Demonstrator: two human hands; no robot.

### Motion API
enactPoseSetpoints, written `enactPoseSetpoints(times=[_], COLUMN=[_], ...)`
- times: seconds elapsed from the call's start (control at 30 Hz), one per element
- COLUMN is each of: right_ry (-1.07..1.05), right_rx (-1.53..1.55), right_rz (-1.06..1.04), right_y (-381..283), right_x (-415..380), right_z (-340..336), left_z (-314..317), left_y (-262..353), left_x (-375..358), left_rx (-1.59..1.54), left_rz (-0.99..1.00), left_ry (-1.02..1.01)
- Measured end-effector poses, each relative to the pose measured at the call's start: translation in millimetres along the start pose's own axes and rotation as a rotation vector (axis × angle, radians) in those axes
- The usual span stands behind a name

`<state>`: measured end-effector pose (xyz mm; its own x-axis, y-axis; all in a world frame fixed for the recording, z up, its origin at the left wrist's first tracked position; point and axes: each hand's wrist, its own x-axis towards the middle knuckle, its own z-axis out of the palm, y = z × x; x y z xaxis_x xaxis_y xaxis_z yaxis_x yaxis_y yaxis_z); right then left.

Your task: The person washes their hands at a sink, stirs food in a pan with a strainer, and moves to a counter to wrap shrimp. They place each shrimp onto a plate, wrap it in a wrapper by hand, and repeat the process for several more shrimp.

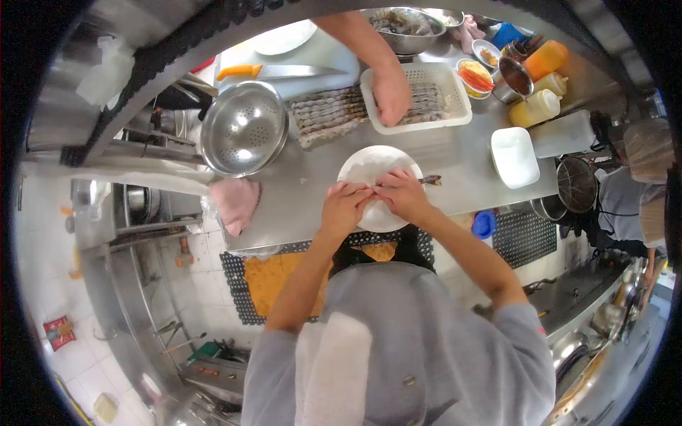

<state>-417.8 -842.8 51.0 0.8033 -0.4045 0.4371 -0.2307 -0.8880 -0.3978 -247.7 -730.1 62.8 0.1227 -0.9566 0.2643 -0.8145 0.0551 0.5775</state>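
Observation:
Over a white plate [366,157] near the counter's front edge, my left hand [345,208] and my right hand [406,196] meet with fingertips pinched together. A shrimp [430,180] lies under my right hand, its dark tail end sticking out to the right past the plate's rim; the fingers hide the rest. Beyond the plate, rows of grey shrimp [327,113] lie stretched out side by side on the counter. More shrimp [428,101] are lined up in a white perforated basket [457,119], where another person's hand [392,96] reaches in.
A steel colander [245,128] and a pink cloth [236,204] sit to the left. An orange-handled knife [284,72] rests on a board behind. To the right are a white container [515,157], squeeze bottles [534,108] and a steel sauce pot [513,79]. A steel bowl [408,46] stands farther back.

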Motion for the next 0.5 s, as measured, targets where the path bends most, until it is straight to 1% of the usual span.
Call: enactPoseSetpoints(times=[0.07,0.13,0.3,0.37,0.4,0.43,0.5], right_ry=[-0.004,-0.005,-0.030,-0.023,-0.016,-0.011,0.012], right_rx=[-0.009,-0.015,-0.034,0.012,0.061,0.053,-0.048], right_rz=[-0.009,-0.014,0.008,0.025,0.041,0.036,0.024], right_y=[-1,-3,-4,-2,2,10,26], right_x=[0,0,0,4,4,2,-14], right_z=[1,2,2,-14,-22,-29,-42], left_z=[2,4,8,6,5,4,-8], left_y=[-1,-3,-5,-6,-11,-14,3], left_x=[-2,-5,-6,-6,-11,-10,-2], left_rx=[-0.012,-0.030,-0.047,-0.080,-0.090,-0.099,-0.081], left_rz=[-0.001,0.047,0.034,0.026,-0.019,-0.062,-0.055], left_ry=[0.025,0.073,0.097,0.097,0.077,0.062,0.084])
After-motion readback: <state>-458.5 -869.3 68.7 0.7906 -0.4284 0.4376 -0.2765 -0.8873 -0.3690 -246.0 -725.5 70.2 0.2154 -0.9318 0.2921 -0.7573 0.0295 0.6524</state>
